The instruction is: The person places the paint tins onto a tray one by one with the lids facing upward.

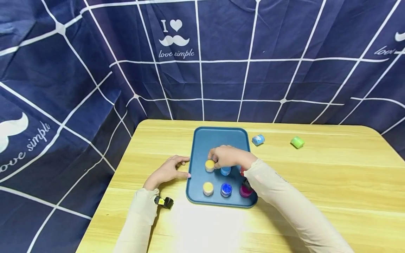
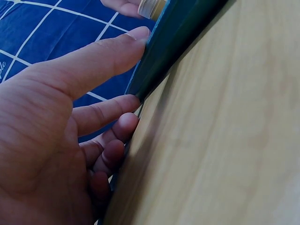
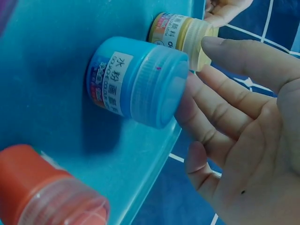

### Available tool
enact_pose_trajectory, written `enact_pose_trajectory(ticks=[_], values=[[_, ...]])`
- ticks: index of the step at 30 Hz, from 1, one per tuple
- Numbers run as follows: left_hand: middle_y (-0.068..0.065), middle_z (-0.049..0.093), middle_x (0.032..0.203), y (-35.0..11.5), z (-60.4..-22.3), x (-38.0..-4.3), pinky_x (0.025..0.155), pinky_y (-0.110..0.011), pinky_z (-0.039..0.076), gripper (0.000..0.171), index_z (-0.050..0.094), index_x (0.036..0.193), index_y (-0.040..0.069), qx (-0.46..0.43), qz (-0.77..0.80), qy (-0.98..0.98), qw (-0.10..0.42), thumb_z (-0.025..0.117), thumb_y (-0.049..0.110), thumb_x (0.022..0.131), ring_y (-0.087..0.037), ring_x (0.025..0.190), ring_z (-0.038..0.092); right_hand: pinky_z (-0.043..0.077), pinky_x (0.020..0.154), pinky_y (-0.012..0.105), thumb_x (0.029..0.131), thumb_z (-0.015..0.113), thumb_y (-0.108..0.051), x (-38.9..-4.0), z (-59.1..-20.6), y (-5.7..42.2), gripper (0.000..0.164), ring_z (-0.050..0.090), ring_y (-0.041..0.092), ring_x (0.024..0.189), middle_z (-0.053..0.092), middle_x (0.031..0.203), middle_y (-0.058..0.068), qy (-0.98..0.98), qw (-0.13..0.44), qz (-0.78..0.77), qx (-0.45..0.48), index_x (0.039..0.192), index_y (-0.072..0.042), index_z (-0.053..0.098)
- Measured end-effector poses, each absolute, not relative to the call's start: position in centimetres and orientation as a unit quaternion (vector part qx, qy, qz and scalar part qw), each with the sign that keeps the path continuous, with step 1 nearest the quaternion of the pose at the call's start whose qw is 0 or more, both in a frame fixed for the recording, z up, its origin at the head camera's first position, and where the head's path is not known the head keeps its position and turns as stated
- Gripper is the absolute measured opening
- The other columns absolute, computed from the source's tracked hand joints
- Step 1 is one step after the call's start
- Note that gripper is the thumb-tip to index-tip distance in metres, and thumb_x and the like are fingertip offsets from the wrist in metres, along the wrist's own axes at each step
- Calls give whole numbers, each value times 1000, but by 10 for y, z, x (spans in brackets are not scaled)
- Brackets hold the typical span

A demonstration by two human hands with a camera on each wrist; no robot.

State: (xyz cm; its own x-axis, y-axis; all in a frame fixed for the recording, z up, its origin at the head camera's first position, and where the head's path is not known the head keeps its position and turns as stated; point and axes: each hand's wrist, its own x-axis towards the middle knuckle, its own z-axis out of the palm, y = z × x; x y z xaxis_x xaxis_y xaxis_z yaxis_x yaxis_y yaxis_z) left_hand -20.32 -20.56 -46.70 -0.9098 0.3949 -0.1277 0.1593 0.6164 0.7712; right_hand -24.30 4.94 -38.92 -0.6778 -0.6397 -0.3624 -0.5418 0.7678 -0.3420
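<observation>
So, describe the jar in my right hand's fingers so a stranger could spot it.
On the wooden table lies a blue tray. Left of its light blue jar stands your yellow jar; your right hand pinches it, while the paler jar nearer you is untouched.

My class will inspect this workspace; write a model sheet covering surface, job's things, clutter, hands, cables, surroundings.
Surface: wood-grain table, bearing a blue tray.
Job's things: on the tray, rear yellow jar, front yellow jar, light-blue jar, dark-blue jar, red jar, magenta jar.
Clutter: loose blue jar, green jar, off the tray.
Hands: left hand touches tray; right hand pinches rear yellow jar.
Cables: nothing seen.
Surroundings: navy cloth with white lines.
</observation>
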Motion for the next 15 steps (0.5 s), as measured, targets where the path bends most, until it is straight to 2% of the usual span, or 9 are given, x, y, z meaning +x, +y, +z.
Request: enact_pose_trajectory(ticks=[6,15], values=[[-6,53,108,-206,-467,-204,86,-34,38,67,55,136,10,156,413,886,144,81,31,78,-20,96,43,46,93,43,89,66,-18,-243,-380,62,39,57,25,109,66,115,4,909,242,-128,-316,127,-12,59],[-6,55,113,-207,-471,-204,89,-34,39,67,55,137,11,153,406,889,146,80,32,79,-20,99,45,51,87,41,90,64,-18,-252,-357,102,41,65,28,102,65,118,19,907,204,-168,-327,127,-1,57]])
